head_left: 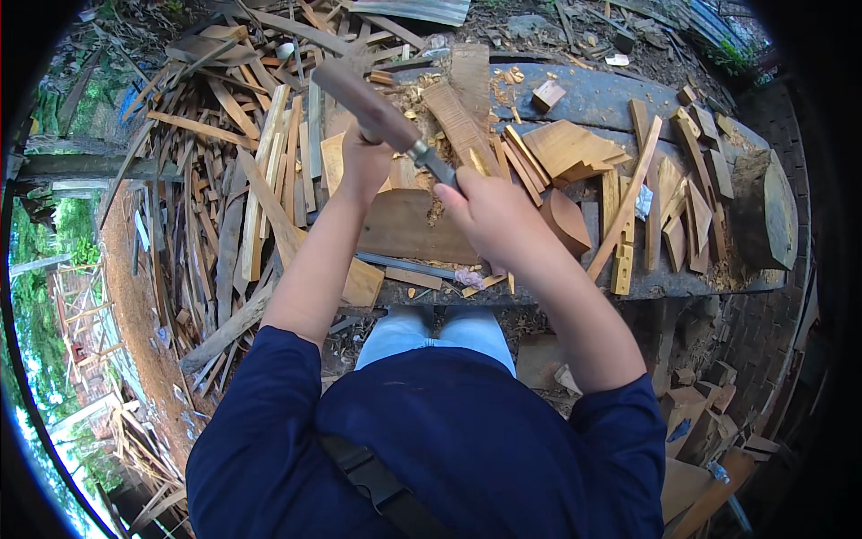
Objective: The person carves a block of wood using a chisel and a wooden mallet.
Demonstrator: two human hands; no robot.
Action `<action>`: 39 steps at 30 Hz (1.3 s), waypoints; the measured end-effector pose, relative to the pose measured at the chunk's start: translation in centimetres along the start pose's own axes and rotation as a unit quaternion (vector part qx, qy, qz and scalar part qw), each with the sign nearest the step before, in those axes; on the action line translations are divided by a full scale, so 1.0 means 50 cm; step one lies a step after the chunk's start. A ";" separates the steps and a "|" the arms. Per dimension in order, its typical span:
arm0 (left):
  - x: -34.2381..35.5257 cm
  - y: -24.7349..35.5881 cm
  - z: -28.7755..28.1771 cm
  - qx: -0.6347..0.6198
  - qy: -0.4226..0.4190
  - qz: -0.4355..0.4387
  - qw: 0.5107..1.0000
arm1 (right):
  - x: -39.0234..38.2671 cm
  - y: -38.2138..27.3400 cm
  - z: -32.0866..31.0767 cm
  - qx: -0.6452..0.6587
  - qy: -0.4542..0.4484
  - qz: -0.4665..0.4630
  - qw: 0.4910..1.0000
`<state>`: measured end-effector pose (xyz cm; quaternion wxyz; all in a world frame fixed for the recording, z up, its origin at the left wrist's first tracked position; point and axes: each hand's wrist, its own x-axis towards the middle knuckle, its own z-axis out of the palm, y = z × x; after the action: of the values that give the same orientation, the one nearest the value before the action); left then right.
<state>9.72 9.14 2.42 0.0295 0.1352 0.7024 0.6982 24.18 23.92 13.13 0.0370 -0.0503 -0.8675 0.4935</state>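
My right hand (489,211) is closed around the dark metal end of what looks like a large chisel (382,110). Its thick brown wooden handle, with a metal ferrule, points up and to the left over my other hand. Beneath that handle my left hand (366,166) is curled closed. A bit of something pale shows at its top, but the handle hides most of what it grips. Just beyond my hands a brown wooden block (458,117) with a ridged face lies amid shavings. Closer to me, a broad flat board (409,226) lies on the bench.
The dark bench (620,99) carries cut wood pieces, sticks and a light fan-shaped stack (570,148) to the right. A thick stump (768,211) stands at its right end. Heaped offcuts (224,117) crowd the left. A long metal strip (409,265) lies near the front edge.
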 end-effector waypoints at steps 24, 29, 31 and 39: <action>-0.068 0.099 -0.107 -0.183 0.018 -0.001 0.983 | 0.031 0.173 0.125 -0.111 0.029 0.165 0.980; -0.117 0.055 -0.153 -0.133 0.087 -0.163 0.974 | 0.056 0.224 0.152 -0.289 0.000 0.167 0.943; -0.132 0.042 -0.154 -0.128 0.082 -0.177 0.972 | 0.070 0.248 0.160 -0.310 0.018 0.140 0.940; -0.147 -0.061 -0.131 -0.029 0.019 -0.286 0.958 | 0.069 0.242 0.223 -0.320 0.062 0.091 0.941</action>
<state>14.83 1.12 -1.53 0.2186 -0.0855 0.6920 0.6827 20.10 21.00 -2.93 0.0272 -0.1686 -0.9673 0.1873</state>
